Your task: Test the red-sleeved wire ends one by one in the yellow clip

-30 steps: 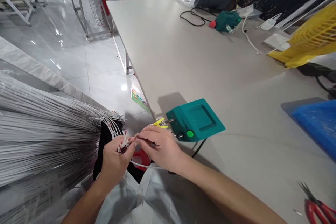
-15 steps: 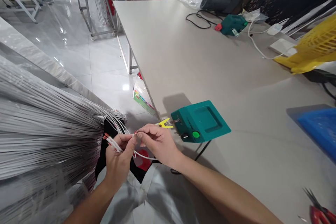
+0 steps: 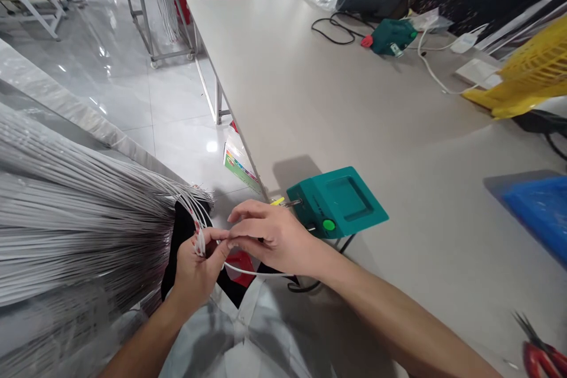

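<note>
Off the desk's left edge: my two hands meet over my lap, just beside the teal device [image 3: 352,198], which sits on the desk [image 3: 354,106] near that edge;
Left hand [image 3: 199,263]: forearm rising from below, fingers curled firmly round several white cables [image 3: 201,243] with red ends; thumb and forefinger stretch rightward;
Right hand [image 3: 274,242]: arm slanting in from the lower right, back upward, fingers bent, tips against my left fingertips; the spot between is hidden, so I cannot tell whether they grip anything;
Loose cable [image 3: 257,273]: passes beneath my right hand towards the wrist;
Yellow clip [image 3: 278,201]: partly behind my right hand, by the teal device;
Left room: floor [image 3: 181,147] shows between the desk's left edge and the big cable bundle [image 3: 88,218];
Right room: desk surface stretches from the teal device towards the red-handled tool [image 3: 538,361];
Far edge: a dark machine [image 3: 367,0] stands near its right corner.
</note>
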Tool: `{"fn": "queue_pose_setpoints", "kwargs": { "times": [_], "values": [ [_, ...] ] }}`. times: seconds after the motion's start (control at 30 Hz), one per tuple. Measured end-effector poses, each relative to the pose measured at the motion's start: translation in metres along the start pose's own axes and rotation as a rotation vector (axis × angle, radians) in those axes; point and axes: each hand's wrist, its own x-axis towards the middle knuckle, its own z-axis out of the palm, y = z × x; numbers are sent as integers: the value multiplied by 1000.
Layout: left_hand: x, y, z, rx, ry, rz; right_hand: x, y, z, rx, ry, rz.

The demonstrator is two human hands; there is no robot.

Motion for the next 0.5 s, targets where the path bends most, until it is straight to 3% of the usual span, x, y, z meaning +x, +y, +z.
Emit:
{"fn": "queue_pose_setpoints", "kwargs": {
  "times": [0.17, 0.5],
  "values": [
    [3, -2, -7, -32, -69, 12, 4, 4, -5, 77, -87, 11],
    [4, -6, 2, -575, -27, -247, -2, 4, 32, 769, 264, 334]
  ]
}}
